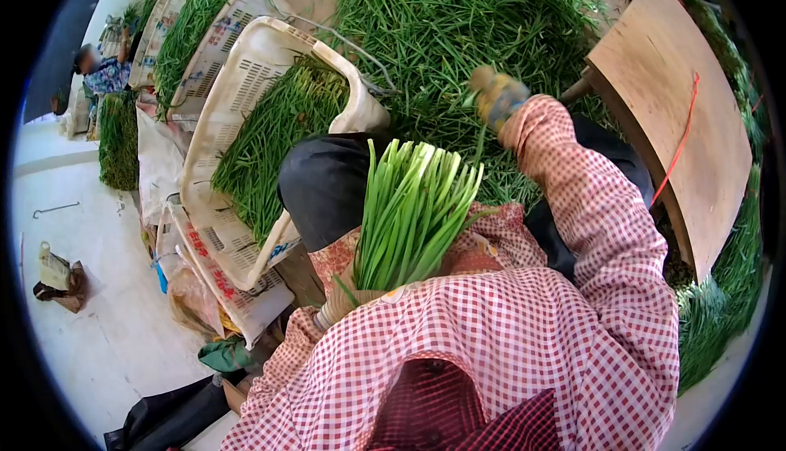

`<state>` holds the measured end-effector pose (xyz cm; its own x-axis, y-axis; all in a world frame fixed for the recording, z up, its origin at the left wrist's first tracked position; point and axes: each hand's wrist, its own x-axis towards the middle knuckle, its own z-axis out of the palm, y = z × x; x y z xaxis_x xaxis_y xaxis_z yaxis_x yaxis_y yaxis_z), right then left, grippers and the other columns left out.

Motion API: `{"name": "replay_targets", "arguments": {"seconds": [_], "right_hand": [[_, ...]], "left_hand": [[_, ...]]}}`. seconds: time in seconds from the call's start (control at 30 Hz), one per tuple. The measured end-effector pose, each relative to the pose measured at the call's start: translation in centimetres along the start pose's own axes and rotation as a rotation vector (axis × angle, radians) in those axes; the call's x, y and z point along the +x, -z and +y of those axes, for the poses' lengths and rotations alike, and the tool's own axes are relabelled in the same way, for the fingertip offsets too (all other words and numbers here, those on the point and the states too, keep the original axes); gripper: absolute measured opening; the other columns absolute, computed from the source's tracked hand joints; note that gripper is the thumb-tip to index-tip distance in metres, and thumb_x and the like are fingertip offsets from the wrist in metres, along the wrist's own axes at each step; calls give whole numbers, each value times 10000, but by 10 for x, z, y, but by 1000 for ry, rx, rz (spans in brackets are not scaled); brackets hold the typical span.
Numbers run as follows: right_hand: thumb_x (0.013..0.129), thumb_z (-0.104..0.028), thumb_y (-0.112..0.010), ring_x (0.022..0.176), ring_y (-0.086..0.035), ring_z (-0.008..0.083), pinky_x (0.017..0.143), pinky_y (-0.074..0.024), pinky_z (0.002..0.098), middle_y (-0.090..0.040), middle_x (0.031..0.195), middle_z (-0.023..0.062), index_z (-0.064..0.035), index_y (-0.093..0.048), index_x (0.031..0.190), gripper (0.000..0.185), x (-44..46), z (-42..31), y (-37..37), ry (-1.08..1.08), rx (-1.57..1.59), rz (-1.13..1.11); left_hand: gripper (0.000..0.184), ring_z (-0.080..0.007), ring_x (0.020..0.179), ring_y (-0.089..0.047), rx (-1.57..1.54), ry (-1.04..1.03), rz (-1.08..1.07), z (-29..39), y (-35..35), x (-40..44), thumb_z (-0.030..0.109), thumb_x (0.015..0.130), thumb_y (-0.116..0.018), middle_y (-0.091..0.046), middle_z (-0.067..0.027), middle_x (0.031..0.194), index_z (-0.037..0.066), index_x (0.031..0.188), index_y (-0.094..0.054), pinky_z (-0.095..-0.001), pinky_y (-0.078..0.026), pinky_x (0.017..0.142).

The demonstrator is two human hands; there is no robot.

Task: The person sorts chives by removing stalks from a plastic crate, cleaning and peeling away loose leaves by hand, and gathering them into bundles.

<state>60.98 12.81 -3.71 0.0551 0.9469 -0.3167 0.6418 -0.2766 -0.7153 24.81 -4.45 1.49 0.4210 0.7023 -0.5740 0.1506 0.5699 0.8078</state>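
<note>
My left hand [337,302], in a pale glove, is closed around the lower part of a thick bunch of garlic chives [413,214]. The bunch stands upright against my lap, with its pale cut ends at the top. My right hand [499,97], in a worn yellow and grey glove, is raised beyond my knees, over the near side of a large heap of loose chives [467,21]. Its fingers are curled and slightly blurred, with a thin bit of green at their tips. The left fingers are mostly hidden behind the bunch and my sleeve.
A white plastic crate [196,164] with chives in it stands by my left knee, and more filled crates [209,54] are behind it. A curved wooden board [671,107] with a red string [679,140] is on my right. A person [106,70] sits far left.
</note>
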Motion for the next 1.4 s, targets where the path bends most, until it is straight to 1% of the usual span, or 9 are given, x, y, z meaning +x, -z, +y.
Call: {"name": "replay_targets", "arguments": {"seconds": [0.07,0.1,0.17,0.3,0.47,0.77,0.97,1.13,1.4], "right_hand": [[939,-170,-480,851,-633,236,670,-529,310,-620,949,151,-66,-501,1167,252,12,3,27,-57,-308,-50],[934,-178,-509,1047,-586,300,814,-519,368,-587,1130,181,-72,-451,1273,360,22,10,24,-583,230,-136],[897,-321,-588,1243,-455,329,978,-435,418,-469,1322,222,-63,-359,1385,597,1,25,5,-320,-830,-271],[714,-680,-642,1355,-294,347,1112,-258,467,-310,1458,214,-19,-260,1433,1048,-3,30,18,83,122,-901],[625,-511,-817,1361,-288,270,1110,-244,424,-307,1473,147,-31,-167,1465,1166,-56,-13,-13,492,1067,-1003],[695,-265,-823,1309,-377,347,1047,-366,510,-294,1466,184,-232,-102,1491,1075,-101,-82,-19,544,1735,-557],[741,-54,-711,1009,-625,289,885,-522,445,-633,1089,129,-72,-455,1342,653,-125,-90,2,320,1573,-409],[823,-70,-649,922,-641,223,834,-534,365,-655,1015,96,-35,-554,1232,421,-135,-87,-1,232,1459,-211],[859,-86,-642,842,-620,111,757,-519,256,-665,953,44,-33,-589,1195,344,-145,-95,0,142,1414,-162]], "left_hand": [[804,-233,1192,-511,-12,4,22,-2,2,-2,96,747,-776,-489,-130,1336,26,1404,-318,-387,-430,995],[805,-233,1193,-510,-18,1,31,-4,3,-3,97,748,-776,-488,-130,1337,27,1405,-317,-387,-429,997],[806,-233,1195,-508,-25,9,57,-7,4,-7,98,749,-775,-486,-130,1339,27,1406,-314,-388,-428,999],[810,-233,1200,-505,-46,-30,77,-7,2,-9,100,751,-774,-481,-131,1344,28,1409,-308,-389,-424,1004],[814,-233,1205,-501,-41,-194,49,8,-11,-1,102,753,-773,-475,-132,1351,28,1412,-301,-390,-420,1009],[863,-235,1334,-344,21,-247,-329,58,-34,18,150,817,-714,-360,-129,1442,52,1464,-150,-400,-292,1094],[782,-197,1313,-381,-53,4,-554,67,-40,23,-53,815,-643,-358,-59,1452,106,1455,-224,-353,-346,1074],[961,-190,1260,-400,184,-127,-596,100,-20,36,150,694,-820,-414,-96,1378,56,1443,-225,-360,-335,1045],[584,-129,1024,-512,421,-567,-56,146,-75,62,170,775,-743,-537,-75,1136,16,1251,-441,-282,-418,901]]}}
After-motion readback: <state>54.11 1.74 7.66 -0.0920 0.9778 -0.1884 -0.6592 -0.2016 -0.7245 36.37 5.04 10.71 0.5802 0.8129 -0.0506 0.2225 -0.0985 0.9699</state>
